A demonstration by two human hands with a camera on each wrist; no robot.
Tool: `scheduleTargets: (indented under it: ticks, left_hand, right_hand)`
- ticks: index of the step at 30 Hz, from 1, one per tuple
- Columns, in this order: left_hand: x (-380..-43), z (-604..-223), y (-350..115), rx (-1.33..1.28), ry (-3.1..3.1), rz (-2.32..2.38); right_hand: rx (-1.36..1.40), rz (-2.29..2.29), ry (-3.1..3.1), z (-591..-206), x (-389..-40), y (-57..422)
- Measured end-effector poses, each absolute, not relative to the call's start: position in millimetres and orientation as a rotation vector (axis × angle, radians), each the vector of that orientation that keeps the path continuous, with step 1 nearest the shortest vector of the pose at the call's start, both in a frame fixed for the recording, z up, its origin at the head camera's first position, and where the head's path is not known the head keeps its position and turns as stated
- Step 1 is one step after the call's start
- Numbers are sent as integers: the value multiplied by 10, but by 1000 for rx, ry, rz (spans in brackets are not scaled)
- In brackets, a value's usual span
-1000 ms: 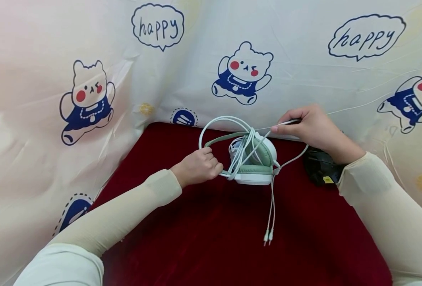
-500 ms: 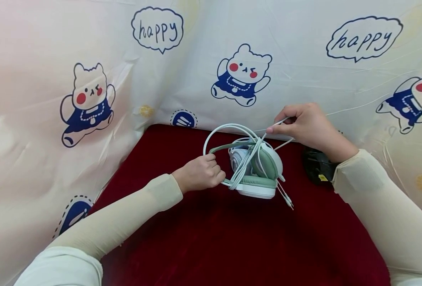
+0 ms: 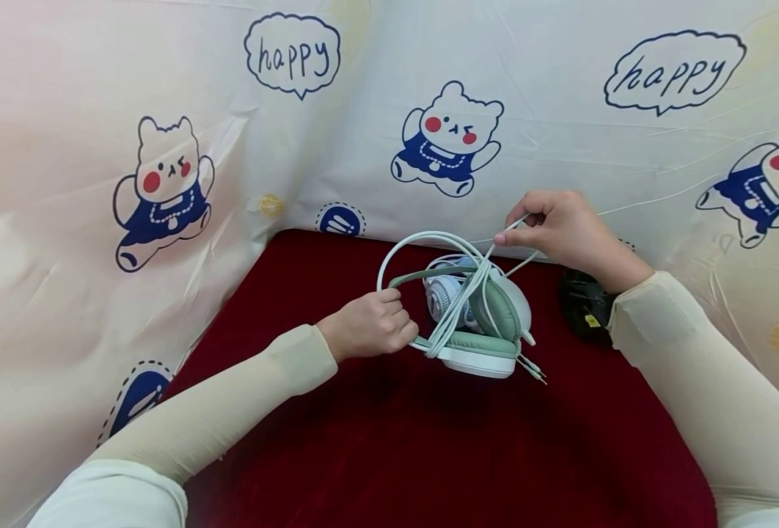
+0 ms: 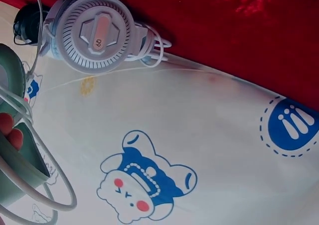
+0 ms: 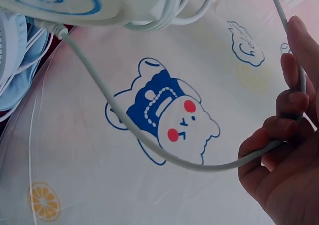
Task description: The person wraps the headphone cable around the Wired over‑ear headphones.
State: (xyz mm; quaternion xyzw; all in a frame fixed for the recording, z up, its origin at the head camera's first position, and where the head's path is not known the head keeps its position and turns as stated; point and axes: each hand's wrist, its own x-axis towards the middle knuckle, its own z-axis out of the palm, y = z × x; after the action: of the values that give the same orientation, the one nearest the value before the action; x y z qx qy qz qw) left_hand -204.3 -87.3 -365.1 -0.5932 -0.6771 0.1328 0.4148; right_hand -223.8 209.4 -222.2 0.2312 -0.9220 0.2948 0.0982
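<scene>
White-and-green headphones (image 3: 486, 343) are held above the red cloth, one earcup lowest and the other behind it. My left hand (image 3: 371, 323) grips their headband on the left side. Several turns of pale cable (image 3: 461, 312) wrap across the headband. My right hand (image 3: 566, 233) pinches a length of this cable between thumb and fingers, up and to the right of the headphones. In the right wrist view the cable (image 5: 119, 118) curves from the white earcup (image 5: 75, 8) to the curled fingers (image 5: 279, 128). Two cable plugs (image 3: 535, 372) stick out beside the lower earcup.
Behind the held pair, a white and pale-blue headset (image 3: 440, 299) lies on the red cloth (image 3: 389, 447); its round earcup (image 4: 94, 34) shows in the left wrist view. A black object (image 3: 582, 304) sits under my right forearm. A printed white curtain (image 3: 548, 139) rises behind and on both sides.
The headphones have shifted right and lower in the view. The plugs, hanging straight down before, now sit beside the earcup. My right hand has moved slightly left with the cable.
</scene>
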Motion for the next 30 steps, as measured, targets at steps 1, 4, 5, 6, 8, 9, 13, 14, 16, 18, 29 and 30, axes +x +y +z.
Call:
scheduleTargets:
  ticks: [1,4,5,6,8,9,13,14,16,18,29,30]
  left_hand:
    - [-2039,-3646,-873,-1491,-1701,332]
    - [-2028,-3629,-880,-1492,-1693,324]
    - [-2023,-3623,-884,-1493,-1686,318]
    - [-2019,-3617,-889,-1493,-1676,315]
    - [-2012,-3606,-900,-1490,-1651,308]
    - [-2009,-3602,-906,-1487,-1639,308]
    - [-1999,-3584,-917,-1481,-1611,305]
    - [-1996,-3578,-919,-1481,-1609,305]
    - [-1990,-3565,-930,-1479,-1608,306]
    - [-1984,-3551,-944,-1476,-1607,310]
    - [-1958,-3507,-970,-1466,-1588,310]
    - [-1955,-3505,-971,-1466,-1587,308]
  right_hand:
    - [686,870,-2729,-2230,-2252,2101]
    - [685,878,-2733,-2251,-2284,2122]
    - [684,879,-2734,-2258,-2294,2127]
    - [687,877,-2733,-2264,-2302,2131]
    - [687,877,-2732,-2275,-2315,2136]
    - [687,875,-2732,-2279,-2321,2137]
    - [692,883,-2729,-2296,-2343,2139]
    - [696,885,-2728,-2301,-2348,2141]
    - [707,887,-2723,-2313,-2364,2145]
    - [718,881,-2722,-2322,-2376,2150]
    - [728,872,-2726,-2383,-2427,2176]
    - [730,871,-2725,-2389,-2434,2179]
